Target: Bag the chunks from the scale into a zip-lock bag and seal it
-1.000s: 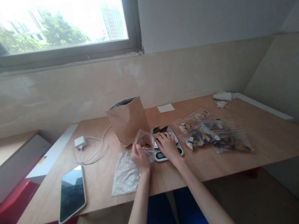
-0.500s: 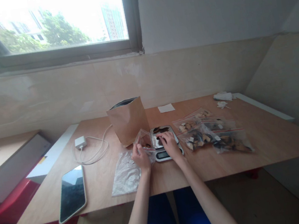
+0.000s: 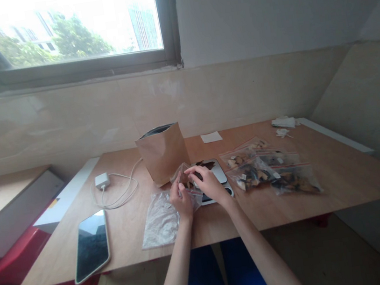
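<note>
Left hand (image 3: pixel 181 199): closed on a clear bag (image 3: pixel 185 181) with brown bits inside.
Right hand (image 3: pixel 207 181): fingers bent close to the bag's top; I cannot tell if they pinch anything.
Clear bag: up by the left hand, in front of the paper bag (image 3: pixel 164 155), which stands open.
Scale (image 3: pixel 218 172): partly under the right hand, dark pieces (image 3: pixel 209 164) on top.
Worktop (image 3: pixel 263 210): full bags (image 3: pixel 268 169) lie right of the scale.

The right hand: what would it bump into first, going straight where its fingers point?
Most likely the clear bag held in the left hand; the brown paper bag seems next, though depth is hard to judge.
</note>
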{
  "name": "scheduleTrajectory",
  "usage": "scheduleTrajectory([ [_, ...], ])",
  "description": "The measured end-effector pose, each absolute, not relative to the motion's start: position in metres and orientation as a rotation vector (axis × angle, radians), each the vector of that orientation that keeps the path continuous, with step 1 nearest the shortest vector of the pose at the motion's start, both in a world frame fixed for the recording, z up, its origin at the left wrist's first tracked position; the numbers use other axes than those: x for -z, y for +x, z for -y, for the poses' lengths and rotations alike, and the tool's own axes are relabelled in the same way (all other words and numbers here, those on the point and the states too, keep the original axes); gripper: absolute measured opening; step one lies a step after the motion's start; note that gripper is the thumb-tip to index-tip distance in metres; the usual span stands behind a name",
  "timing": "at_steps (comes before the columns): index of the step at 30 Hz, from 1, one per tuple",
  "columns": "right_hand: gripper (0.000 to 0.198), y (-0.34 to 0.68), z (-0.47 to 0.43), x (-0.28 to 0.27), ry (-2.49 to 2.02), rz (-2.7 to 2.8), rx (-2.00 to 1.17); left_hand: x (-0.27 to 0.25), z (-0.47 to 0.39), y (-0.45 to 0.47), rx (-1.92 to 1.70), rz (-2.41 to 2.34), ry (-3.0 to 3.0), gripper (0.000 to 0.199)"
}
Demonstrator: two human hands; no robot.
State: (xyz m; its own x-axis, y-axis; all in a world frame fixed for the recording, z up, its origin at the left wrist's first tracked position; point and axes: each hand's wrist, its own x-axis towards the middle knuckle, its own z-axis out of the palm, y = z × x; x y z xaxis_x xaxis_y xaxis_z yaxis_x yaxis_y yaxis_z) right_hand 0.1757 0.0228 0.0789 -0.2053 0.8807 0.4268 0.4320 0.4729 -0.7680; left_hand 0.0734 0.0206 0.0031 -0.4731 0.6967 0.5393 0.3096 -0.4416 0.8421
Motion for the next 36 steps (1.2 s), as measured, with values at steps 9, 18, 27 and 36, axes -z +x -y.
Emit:
scheduleTrajectory([
  [9, 0.024, 0.169, -0.027, -0.088, -1.028, 1.723, -0.688, 0.0, -0.022, 0.073, -2.001, -1.51, 1.407, 0.036],
  [18, 0.025, 0.169, -0.027, -0.081, -1.113, 1.724, -0.754, -0.001, -0.021, 0.073, -2.005, -1.462, 1.416, 0.037],
  [27, 0.025, 0.157, -0.036, -0.087, -1.063, 1.747, -0.652, -0.003, -0.02, 0.073, -1.974, -1.522, 1.328, 0.037],
  [36, 0.031, 0.194, -0.071, -0.037, -1.422, 1.771, -0.204, -0.003, -0.022, 0.073, -1.989, -1.532, 1.248, 0.037],
])
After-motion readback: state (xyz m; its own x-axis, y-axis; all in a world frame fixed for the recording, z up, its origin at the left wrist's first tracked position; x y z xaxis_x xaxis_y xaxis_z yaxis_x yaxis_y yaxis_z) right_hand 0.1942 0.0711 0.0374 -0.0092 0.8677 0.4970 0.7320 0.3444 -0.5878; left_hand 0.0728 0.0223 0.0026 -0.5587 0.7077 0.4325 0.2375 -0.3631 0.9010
